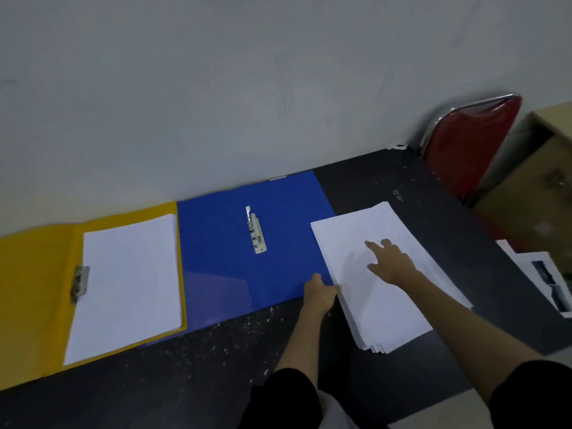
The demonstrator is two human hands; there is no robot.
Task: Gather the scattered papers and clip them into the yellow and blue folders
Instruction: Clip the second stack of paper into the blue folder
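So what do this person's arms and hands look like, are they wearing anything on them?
Both hands, the left hand and the right hand, are bare, with no gloves, and no rings or watch are visible. The forearms are uncovered, and black sleeves cover the arms from about the elbow up.

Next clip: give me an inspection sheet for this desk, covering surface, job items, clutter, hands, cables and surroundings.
Surface: dark table, white specks across it.
Job's things: yellow folder open, papers lying in it beside its clip; blue folder open, its clip bare; loose stack partly overlapping its right edge.
Clutter: printed sheets at the right table edge.
Hands: left hand grips the stack's left edge; right hand rests flat on the stack.
Cables: nothing seen.
Surroundings: grey wall; red chair; cardboard box.
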